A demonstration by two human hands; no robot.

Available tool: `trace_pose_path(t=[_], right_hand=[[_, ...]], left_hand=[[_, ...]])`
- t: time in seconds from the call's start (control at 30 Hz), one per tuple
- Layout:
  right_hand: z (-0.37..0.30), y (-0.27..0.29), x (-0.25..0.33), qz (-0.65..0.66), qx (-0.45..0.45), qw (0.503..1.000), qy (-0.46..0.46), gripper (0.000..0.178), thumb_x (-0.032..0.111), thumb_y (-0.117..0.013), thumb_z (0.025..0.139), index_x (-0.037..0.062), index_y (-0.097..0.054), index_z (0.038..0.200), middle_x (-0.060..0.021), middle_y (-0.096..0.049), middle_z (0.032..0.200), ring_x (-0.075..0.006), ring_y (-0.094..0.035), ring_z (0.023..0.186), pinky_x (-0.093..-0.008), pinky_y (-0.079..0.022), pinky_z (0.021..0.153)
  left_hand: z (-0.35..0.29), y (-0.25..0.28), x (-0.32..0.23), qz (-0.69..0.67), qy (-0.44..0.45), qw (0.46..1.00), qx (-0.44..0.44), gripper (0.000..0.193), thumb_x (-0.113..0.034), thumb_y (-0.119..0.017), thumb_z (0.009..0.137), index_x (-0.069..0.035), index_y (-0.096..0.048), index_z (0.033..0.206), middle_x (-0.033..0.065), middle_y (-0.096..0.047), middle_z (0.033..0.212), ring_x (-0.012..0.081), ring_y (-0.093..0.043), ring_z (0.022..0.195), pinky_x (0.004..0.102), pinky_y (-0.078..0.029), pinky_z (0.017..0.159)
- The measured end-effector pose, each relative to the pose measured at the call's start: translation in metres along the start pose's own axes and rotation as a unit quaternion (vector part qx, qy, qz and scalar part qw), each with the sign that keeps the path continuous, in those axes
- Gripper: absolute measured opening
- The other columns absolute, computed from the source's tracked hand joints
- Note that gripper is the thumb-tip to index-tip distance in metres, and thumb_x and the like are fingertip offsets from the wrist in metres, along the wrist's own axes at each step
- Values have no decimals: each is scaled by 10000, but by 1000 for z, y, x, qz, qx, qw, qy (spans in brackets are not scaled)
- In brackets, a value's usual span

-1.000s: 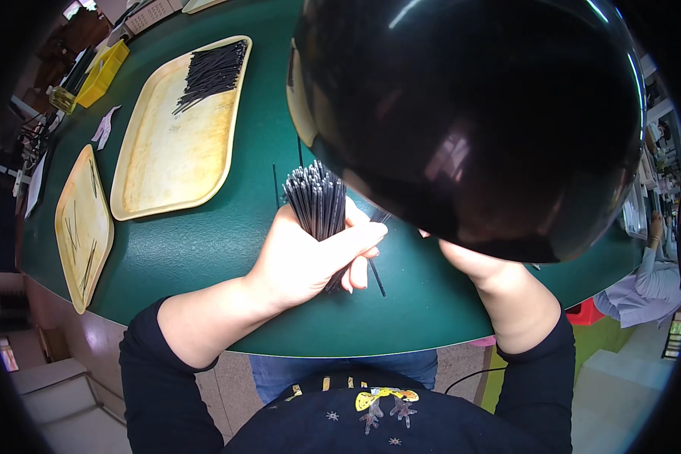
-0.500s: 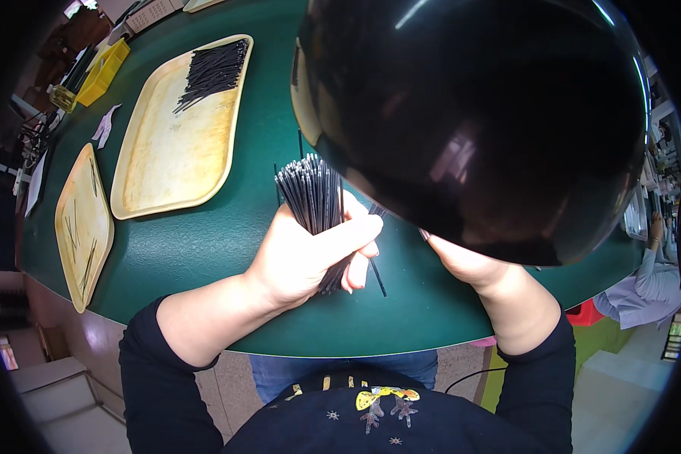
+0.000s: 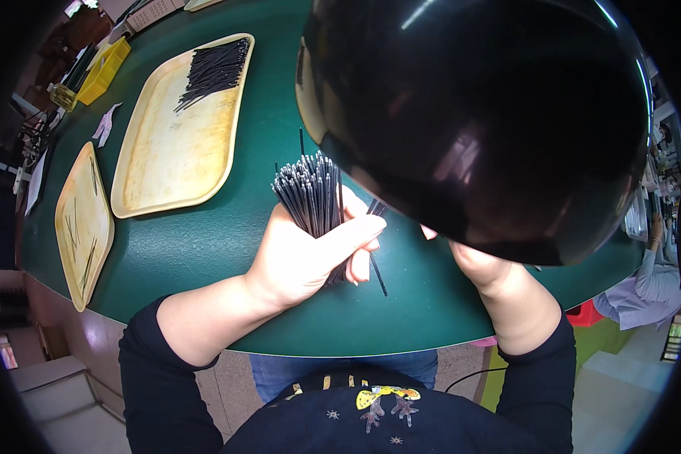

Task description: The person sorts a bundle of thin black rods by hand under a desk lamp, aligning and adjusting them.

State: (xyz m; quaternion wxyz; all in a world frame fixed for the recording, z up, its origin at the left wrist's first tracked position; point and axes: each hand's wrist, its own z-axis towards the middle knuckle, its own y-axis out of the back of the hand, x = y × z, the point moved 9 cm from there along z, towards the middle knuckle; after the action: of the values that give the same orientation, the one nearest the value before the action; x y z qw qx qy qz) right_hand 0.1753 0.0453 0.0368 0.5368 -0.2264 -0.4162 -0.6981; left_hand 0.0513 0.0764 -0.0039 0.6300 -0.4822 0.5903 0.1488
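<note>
A thick bundle of thin black wires (image 3: 310,189) with pale, shiny tips stands in my left hand (image 3: 295,253), whose fingers and thumb are closed round it. A few loose black wires poke out past the thumb, and one (image 3: 378,274) slants down toward the table's near edge. My right hand (image 3: 483,265) is to the right of the bundle, apart from it. A large glossy black dome (image 3: 477,129) covers most of that hand; one fingertip and the base of the hand show, so any hold there is hidden.
On the green table (image 3: 204,261) a big cream tray (image 3: 166,151) has a pile of black wires (image 3: 216,69) at its far end. A smaller tray (image 3: 79,219) with a few wires lies at the left, near a yellow bin (image 3: 104,72). Another person's arm (image 3: 651,265) shows at far right.
My right hand has shifted slightly under the dome, and a fingertip now shows apart from the rest of it. The wire bundle in my left hand has tilted slightly.
</note>
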Motion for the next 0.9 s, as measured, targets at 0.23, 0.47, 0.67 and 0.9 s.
trace_pose_path(t=[0.23, 0.47, 0.67, 0.9], right_hand=[[-4, -6, -11, 101, -38, 981, -159, 273, -56, -595, 624, -29, -548, 892, -101, -569, 857, -206, -555, 771, -280, -442, 693], [2, -5, 24, -117, -9, 992, 38, 277, -78, -551, 633, -44, -533, 907, -106, -562, 874, -207, -551, 786, -280, -436, 701], [3, 1, 3, 56, -39, 995, -70, 280, -53, -585, 626, -31, -542, 902, -109, -566, 875, -206, -555, 777, -281, -438, 695], [-4, 4, -2, 44, -70, 996, -39, 281, -53, -603, 623, -29, -546, 897, -96, -571, 860, -199, -555, 772, -273, -440, 687]], left_hand=[[2, 1, -1, 47, -20, 999, 14, 87, -37, -548, 761, 0, -509, 692, 52, -527, 550, 92, -519, 466, 183, -423, 441], [3, 2, -3, 75, -48, 996, 11, 75, -48, -554, 760, -9, -519, 706, 43, -529, 548, 75, -504, 460, 171, -398, 427], [-1, -2, -10, 63, -31, 998, 4, 75, -59, -561, 756, -20, -525, 703, 32, -525, 544, 68, -491, 449, 171, -387, 423], [0, 1, -11, 78, -32, 996, 1, 85, -76, -565, 756, -27, -526, 699, 30, -524, 542, 69, -495, 455, 172, -391, 424]])
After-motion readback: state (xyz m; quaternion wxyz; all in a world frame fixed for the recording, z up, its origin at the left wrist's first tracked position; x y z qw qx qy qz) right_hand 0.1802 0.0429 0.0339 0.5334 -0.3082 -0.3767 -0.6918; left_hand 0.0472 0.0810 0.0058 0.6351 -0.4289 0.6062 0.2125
